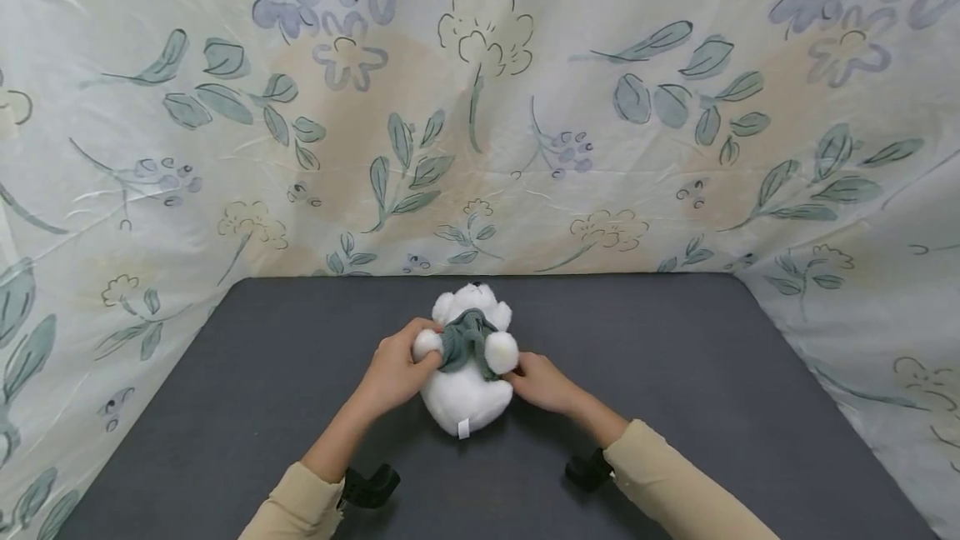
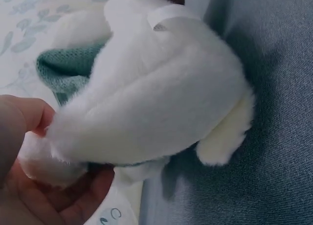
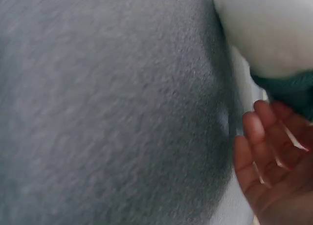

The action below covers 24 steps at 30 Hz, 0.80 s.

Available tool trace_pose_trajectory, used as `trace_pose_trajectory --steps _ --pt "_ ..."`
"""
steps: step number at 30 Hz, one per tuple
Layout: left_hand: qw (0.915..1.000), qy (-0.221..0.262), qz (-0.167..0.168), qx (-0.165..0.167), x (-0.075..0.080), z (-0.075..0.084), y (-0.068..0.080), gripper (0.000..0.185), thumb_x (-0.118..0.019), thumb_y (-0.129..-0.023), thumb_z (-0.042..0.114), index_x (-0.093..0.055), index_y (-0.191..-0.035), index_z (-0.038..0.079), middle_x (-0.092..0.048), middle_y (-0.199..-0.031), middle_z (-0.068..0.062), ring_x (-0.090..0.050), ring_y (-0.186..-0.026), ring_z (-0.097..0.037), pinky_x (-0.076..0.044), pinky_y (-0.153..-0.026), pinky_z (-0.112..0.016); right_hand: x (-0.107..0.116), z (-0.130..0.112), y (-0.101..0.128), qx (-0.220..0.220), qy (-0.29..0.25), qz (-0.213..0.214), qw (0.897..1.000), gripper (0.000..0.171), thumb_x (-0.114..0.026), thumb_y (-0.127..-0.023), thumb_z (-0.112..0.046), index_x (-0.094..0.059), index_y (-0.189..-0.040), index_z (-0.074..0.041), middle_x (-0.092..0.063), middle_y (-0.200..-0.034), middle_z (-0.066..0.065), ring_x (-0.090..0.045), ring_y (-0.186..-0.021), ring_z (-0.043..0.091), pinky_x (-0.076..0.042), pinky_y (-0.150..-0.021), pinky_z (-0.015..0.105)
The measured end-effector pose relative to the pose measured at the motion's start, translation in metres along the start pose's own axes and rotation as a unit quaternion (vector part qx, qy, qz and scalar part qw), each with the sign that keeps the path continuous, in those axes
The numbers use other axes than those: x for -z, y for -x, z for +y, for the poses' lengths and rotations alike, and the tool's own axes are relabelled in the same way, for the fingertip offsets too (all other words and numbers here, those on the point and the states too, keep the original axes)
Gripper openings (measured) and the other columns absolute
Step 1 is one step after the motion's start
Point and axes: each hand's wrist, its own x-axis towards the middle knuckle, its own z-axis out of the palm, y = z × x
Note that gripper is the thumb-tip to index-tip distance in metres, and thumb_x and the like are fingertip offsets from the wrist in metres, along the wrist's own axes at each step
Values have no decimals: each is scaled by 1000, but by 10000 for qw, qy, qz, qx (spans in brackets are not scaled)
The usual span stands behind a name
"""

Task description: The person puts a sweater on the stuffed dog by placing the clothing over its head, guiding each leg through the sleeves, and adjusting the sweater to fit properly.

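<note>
1. Lying on its back near the middle of the dark grey worktop, somewhat closer to the far edge, is a white plush bear with its head toward the far edge and its bottom, bearing a small white tag, toward the near edge.
2. A green knitted garment is bunched around the bear's chest, between its two white paws.
3. The left hand grips the bear's left side, fingers curled round a paw and the edge of the garment; the left wrist view shows thumb and fingers closed on the white fur.
4. The right hand touches the bear's right side just below the other paw; in the right wrist view its fingers are loosely bent beside the green knit, and I cannot tell whether they pinch it.
5. Floral cloth hangs behind the far edge and along both side edges of the worktop.
</note>
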Motion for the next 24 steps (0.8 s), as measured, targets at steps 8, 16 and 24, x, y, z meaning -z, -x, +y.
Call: trace_pose_trajectory --steps 8,16,24 --pt "9873 1551 -317 -151 7 -1 -3 29 -54 -86 0 -56 -113 10 -52 -93 -14 -45 -67 -19 -41 -54 -32 9 -1 3 103 -998 89 9949 34 -52 -94 -26 -55 -121 -7 -63 -110 9 -59 -96 19 -48 -74 30" --pt "9714 2176 -825 -471 0 -2 -5 34 -48 -86 -6 -53 -116 9 -48 -105 -16 -42 -74 -20 -39 -58 -31 18 -14 11 -438 -1895 -397 9801 62 -52 -93 -35 -31 -140 -2 -41 -138 18 -43 -124 32 -42 -94 42" --pt "9587 2403 -1467 -397 0 -6 -5 35 -44 -88 -5 -48 -122 2 -50 -115 -16 -50 -86 -17 -44 -69 -29 24 -14 19 -570 -2225 -267 9729 79 -58 -88 -27 -11 -147 -6 -31 -144 17 -38 -127 30 -39 -95 43"
